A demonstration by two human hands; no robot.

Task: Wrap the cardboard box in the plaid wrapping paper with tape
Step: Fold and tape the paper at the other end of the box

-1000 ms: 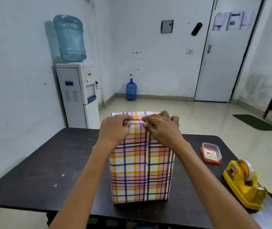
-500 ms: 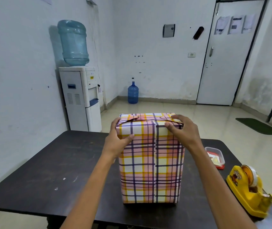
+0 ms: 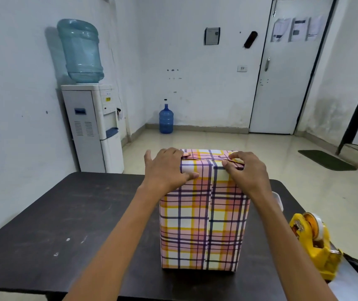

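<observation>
A cardboard box (image 3: 204, 231), sheathed in plaid wrapping paper (image 3: 184, 209), stands upright at lower centre of the frame on a dark table (image 3: 65, 213); the paper's seam runs down its near face. The left hand (image 3: 165, 170) clasps the upper left corner, fingers spread over the top and side, thumb flat on the near face, seemingly to steady the box and hold the fold down; the right hand (image 3: 247, 172) pinches the folded flap at the top right edge between thumb and forefinger, likely creasing it ahead of taping. A yellow tape dispenser (image 3: 312, 242) sits at lower right, apart from the box, probably kept handy for the next strip; a clear container (image 3: 279, 199) peeks out behind the right forearm. Counted: one box; two hands; one tape dispenser; one water cooler (image 3: 93, 127) at left; two water bottles, a large one (image 3: 80, 51) atop the cooler and a small blue one (image 3: 166, 119) on the floor.
</observation>
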